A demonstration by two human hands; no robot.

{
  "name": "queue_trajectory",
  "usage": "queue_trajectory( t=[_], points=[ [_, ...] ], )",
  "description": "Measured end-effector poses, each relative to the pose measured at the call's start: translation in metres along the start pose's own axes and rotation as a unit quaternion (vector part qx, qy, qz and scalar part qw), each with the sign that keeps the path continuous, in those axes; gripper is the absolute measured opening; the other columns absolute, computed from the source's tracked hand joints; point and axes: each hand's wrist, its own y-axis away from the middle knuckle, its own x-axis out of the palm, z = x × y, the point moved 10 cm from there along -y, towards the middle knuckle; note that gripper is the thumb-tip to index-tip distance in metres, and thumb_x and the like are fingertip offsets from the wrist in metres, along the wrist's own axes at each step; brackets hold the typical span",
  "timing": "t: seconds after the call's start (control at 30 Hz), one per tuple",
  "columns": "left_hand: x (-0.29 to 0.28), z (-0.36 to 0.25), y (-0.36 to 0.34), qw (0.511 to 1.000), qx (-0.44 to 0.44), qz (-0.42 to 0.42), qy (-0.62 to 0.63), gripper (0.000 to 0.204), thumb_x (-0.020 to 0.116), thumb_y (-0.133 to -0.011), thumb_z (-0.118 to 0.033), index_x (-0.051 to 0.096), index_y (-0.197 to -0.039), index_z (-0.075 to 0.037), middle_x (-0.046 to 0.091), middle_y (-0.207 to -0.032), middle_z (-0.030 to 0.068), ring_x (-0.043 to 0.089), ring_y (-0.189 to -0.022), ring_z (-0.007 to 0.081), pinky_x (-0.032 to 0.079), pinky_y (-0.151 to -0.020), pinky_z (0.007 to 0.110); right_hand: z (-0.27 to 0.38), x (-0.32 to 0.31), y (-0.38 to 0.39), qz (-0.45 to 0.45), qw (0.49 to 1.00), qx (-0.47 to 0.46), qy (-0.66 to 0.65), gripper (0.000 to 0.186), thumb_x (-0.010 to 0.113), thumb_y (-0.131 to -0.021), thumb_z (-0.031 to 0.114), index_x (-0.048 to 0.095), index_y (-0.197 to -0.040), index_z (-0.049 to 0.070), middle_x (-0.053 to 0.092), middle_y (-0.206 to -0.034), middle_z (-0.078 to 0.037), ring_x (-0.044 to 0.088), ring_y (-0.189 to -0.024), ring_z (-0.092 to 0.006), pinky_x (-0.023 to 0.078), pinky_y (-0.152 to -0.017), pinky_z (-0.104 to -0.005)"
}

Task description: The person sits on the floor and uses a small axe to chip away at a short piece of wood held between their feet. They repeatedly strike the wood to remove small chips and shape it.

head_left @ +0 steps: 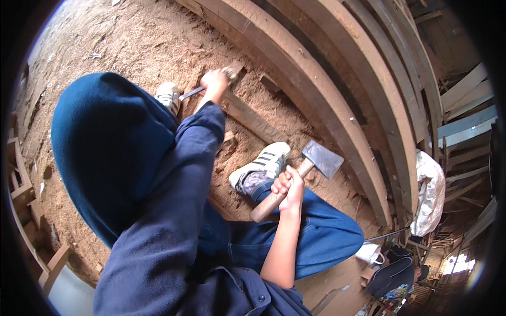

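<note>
Daylight falls strongest at the upper left, where the dusty floor looks pale and slightly washed out, while the recesses between the wooden beams and the cluttered far right sink into brown dimness, broken by a small, blown-out opening with hazy glare beside it. The blue trouser knee darkens heavily across its middle, and the metal tool head carries a soft grey sheen. Fisheye distortion bows the beams into arcs, black swallows the corners, and detail softens toward the rim.
</note>
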Motion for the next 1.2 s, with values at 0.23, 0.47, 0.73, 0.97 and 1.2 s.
queue_trajectory(
  t=[0.23,0.47,0.73,0.97,1.2],
  points=[
    [0.012,0.032,0.006,0.998,0.016,-0.002,0.055,0.029,0.056,-0.083,-0.022,0.068,-0.106,-0.008,0.067,-0.106,0.0160,0.066,-0.100,0.0303,0.053,-0.084,0.041,0.007,0.012,0.019,-0.025,0.999,-0.016,0.015,0.030,0.053,-0.090,0.024,0.037,-0.065,0.018,0.030,-0.046,0.007,0.029,-0.035,-0.0064,0.030,-0.038,-0.0254],
    [0.017,0.068,-0.005,0.992,0.002,-0.023,0.121,0.046,0.077,-0.066,-0.035,0.067,-0.097,-0.003,0.067,-0.097,0.0197,0.065,-0.093,0.0358,0.053,-0.078,0.041,-0.017,0.060,0.024,0.008,0.996,0.061,-0.064,0.028,0.052,-0.089,0.023,0.037,-0.066,0.018,0.029,-0.047,0.007,0.029,-0.036,-0.0072,0.030,-0.040,-0.0253],
    [0.034,0.010,0.015,0.995,0.069,0.050,0.046,0.034,0.072,-0.072,-0.025,0.067,-0.096,-0.001,0.066,-0.103,0.0203,0.065,-0.093,0.0359,0.054,-0.081,0.043,-0.073,0.108,0.024,0.038,0.984,0.171,-0.042,0.026,0.054,-0.089,0.022,0.039,-0.070,0.014,0.032,-0.051,0.005,0.032,-0.040,-0.0085,0.034,-0.043,-0.0282],
    [0.030,-0.010,0.016,0.996,0.077,0.039,-0.030,0.035,0.075,-0.071,-0.030,0.068,-0.094,-0.005,0.068,-0.098,0.0172,0.067,-0.094,0.0309,0.055,-0.079,0.040,-0.070,0.121,0.010,0.060,0.976,0.199,-0.071,0.027,0.055,-0.089,0.021,0.040,-0.069,0.013,0.033,-0.051,0.003,0.035,-0.040,-0.0103,0.035,-0.043,-0.0295],
    [0.041,0.040,-0.006,0.997,-0.002,0.057,0.051,0.063,0.077,-0.068,-0.050,0.064,-0.101,0.003,0.066,-0.100,0.0232,0.065,-0.094,0.0352,0.053,-0.080,0.041,-0.063,0.130,-0.009,0.020,0.978,0.193,-0.081,0.028,0.055,-0.090,0.024,0.040,-0.069,0.015,0.032,-0.050,0.005,0.033,-0.039,-0.0089,0.034,-0.043,-0.0269]
  ],
)
